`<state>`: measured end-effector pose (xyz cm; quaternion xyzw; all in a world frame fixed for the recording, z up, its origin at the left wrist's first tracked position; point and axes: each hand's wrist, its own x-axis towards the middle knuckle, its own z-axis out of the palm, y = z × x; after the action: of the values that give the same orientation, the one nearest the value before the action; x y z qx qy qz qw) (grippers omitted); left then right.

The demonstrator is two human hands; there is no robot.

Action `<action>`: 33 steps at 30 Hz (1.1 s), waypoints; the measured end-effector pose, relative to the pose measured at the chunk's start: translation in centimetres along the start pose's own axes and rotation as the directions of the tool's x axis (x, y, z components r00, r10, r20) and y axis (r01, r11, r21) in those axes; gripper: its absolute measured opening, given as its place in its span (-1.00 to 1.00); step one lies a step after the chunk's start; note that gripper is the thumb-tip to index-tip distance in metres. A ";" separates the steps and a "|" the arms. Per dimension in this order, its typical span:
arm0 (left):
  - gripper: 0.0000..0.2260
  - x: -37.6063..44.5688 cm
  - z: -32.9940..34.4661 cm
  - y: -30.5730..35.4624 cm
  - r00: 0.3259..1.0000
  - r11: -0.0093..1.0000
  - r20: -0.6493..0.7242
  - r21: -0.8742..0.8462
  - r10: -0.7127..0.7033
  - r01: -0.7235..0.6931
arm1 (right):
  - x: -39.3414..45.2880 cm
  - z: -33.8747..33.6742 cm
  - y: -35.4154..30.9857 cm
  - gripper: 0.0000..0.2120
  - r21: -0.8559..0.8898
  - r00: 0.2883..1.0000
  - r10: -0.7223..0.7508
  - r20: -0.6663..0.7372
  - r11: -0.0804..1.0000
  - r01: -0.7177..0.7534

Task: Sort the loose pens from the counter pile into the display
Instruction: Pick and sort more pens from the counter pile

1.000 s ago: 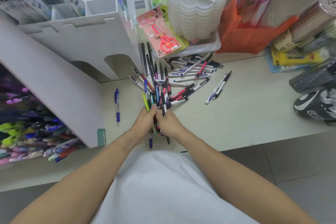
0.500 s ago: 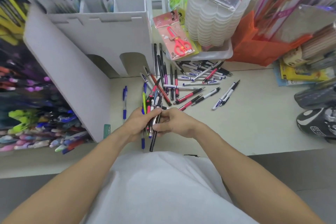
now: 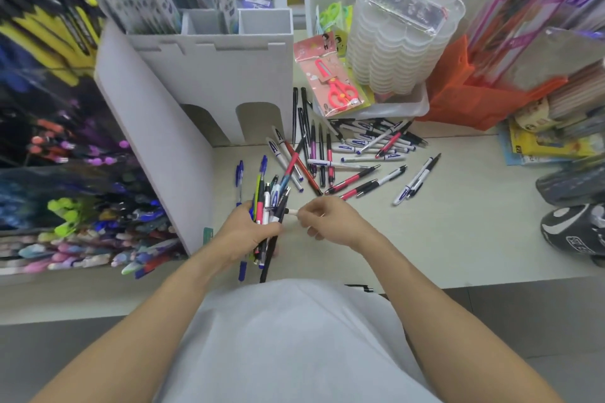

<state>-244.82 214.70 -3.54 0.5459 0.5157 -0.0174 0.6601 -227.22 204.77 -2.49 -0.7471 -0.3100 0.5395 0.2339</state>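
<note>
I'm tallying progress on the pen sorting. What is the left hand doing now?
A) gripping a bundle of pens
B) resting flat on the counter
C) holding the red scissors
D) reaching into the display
A: the left hand grips a bundle of pens above the counter.

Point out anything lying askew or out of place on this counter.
The loose pens lie scattered and crossed at all angles on the counter, not lined up. One blue pen lies apart, near the white display's side panel. The left hand grips an uneven bundle of pens.
</note>
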 end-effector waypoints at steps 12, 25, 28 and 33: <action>-0.72 -0.5 -2.0 0.2 0.991 0.986 -0.130 -0.157 0.041 -0.061 | 0.0 2.3 -0.9 -0.83 -0.173 0.974 -0.224 -0.025 0.961 0.216; -0.43 -0.3 -1.1 -0.3 0.979 0.995 0.177 -0.027 0.100 -0.096 | -2.2 2.0 -2.1 -0.87 0.112 0.982 -0.124 0.144 0.988 0.108; -0.40 -0.5 0.0 0.0 0.979 0.994 0.172 -0.036 0.106 -0.102 | -2.2 -0.6 -2.7 -0.85 -0.172 0.965 -0.065 0.253 0.979 0.111; -0.52 -0.6 1.5 1.1 0.973 0.989 0.205 -0.124 0.106 -0.082 | -2.0 -2.1 -2.6 -0.22 0.090 0.992 0.005 -0.123 0.996 0.007</action>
<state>-243.52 213.72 -2.52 0.5261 0.4166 -0.0142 0.7413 -226.24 205.15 1.24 -0.7676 -0.2708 0.5056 0.2862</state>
